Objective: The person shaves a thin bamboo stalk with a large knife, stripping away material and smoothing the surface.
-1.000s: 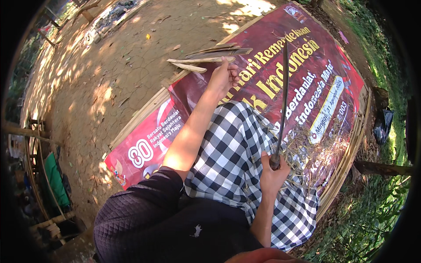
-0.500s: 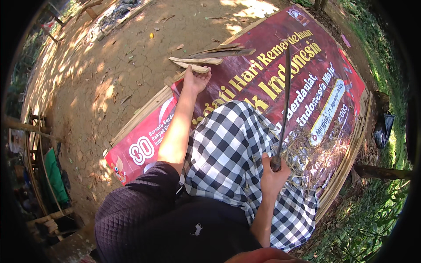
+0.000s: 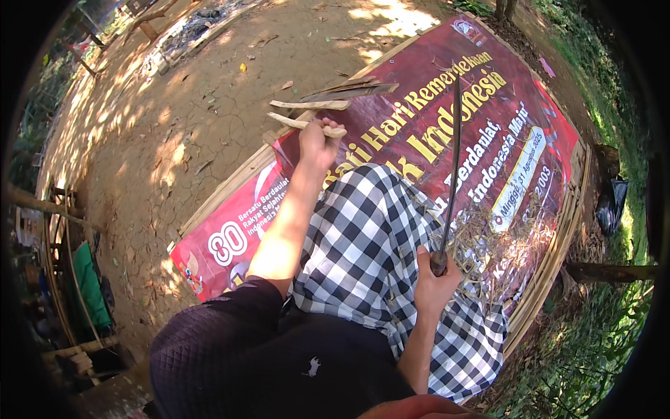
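My left hand [image 3: 320,143] is closed around a pale strip of split wood [image 3: 292,121], whose two ends stick out past the fingers. Just beyond it lies another pale wood strip [image 3: 310,105], and behind that rest several darker, weathered strips [image 3: 349,91] at the banner's edge. In my right hand [image 3: 437,279] is the dark handle of a machete [image 3: 456,150], its long narrow blade pointing away from me. A black-and-white checked cloth [image 3: 356,244] covers my lap, beside both forearms.
Under me a red printed banner [image 3: 412,133] is spread over a bamboo platform [image 3: 541,307]. Dry shavings [image 3: 481,244] are scattered on its right side. Cracked bare earth [image 3: 202,105] stretches to the left. A black plastic bag [image 3: 612,206] hangs at the right, near a wooden post [image 3: 607,273].
My left hand has gone from open fingers under the pale strip to a closed grip, drawing it slightly toward me, apart from the other pale strip. The right hand stays put with the machete.
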